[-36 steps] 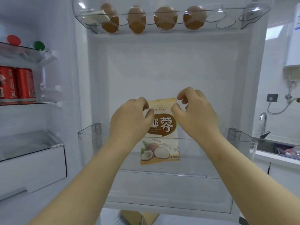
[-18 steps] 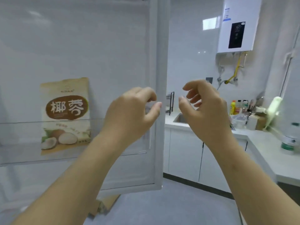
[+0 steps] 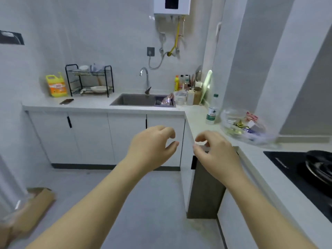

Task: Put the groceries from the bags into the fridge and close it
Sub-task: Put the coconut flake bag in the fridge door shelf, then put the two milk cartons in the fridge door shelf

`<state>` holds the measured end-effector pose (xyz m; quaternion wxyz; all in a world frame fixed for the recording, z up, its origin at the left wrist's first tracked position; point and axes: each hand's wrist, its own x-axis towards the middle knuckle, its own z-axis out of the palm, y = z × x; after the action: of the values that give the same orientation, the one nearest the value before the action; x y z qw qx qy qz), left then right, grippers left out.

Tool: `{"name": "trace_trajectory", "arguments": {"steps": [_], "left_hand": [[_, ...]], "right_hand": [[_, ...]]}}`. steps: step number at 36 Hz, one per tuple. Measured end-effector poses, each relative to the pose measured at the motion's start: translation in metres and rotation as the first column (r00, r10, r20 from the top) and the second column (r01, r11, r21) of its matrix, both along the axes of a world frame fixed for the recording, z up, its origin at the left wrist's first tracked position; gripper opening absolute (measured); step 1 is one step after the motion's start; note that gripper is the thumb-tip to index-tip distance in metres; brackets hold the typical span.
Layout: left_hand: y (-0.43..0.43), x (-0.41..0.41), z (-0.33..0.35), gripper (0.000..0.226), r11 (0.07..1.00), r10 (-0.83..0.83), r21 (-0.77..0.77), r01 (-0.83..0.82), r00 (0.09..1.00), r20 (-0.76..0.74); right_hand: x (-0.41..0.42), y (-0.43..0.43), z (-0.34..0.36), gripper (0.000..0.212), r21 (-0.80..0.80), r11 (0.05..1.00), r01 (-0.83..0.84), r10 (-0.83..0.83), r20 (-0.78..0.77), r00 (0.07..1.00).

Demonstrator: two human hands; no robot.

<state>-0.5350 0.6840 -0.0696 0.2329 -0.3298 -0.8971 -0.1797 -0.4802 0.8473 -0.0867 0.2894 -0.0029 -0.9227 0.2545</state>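
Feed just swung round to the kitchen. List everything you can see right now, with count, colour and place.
Clear plastic bag: 1, holding groceries, right counter.
Bottle: 1, clear, green cap, left of the bag.
Sink: 1, steel, back counter.
Faucet: 1, chrome, behind the sink.
Detergent jug: 1, yellow, back counter, left.
Dish rack: 1, black, beside the jug.
Phone: 1, dark, in front of the rack.
Water heater: 1, white, on the wall.
Pan: 1, black, on the stove, right.
Cardboard box: 1, brown, floor, left.
Left hand: empty, fingers curled.
Right hand: empty, fingers curled.
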Motion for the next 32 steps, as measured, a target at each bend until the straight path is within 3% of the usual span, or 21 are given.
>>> {"name": "trace_trajectory", "arguments": {"steps": [14,32], "left_hand": [[0.139,-0.125,-0.081,0.028,0.981,-0.138,-0.096,0.171,0.949,0.282],[0.295,-0.356,-0.089,0.029,0.870,-0.405,-0.121,0.477,0.833,0.376]], "right_hand": [[-0.088,0.123,-0.077,0.007,-0.107,0.956,0.272,-0.239,0.250,0.938],[-0.286,0.233,-0.094,0.017,-0.146,0.807,0.572,-0.477,0.409,0.778]]}}
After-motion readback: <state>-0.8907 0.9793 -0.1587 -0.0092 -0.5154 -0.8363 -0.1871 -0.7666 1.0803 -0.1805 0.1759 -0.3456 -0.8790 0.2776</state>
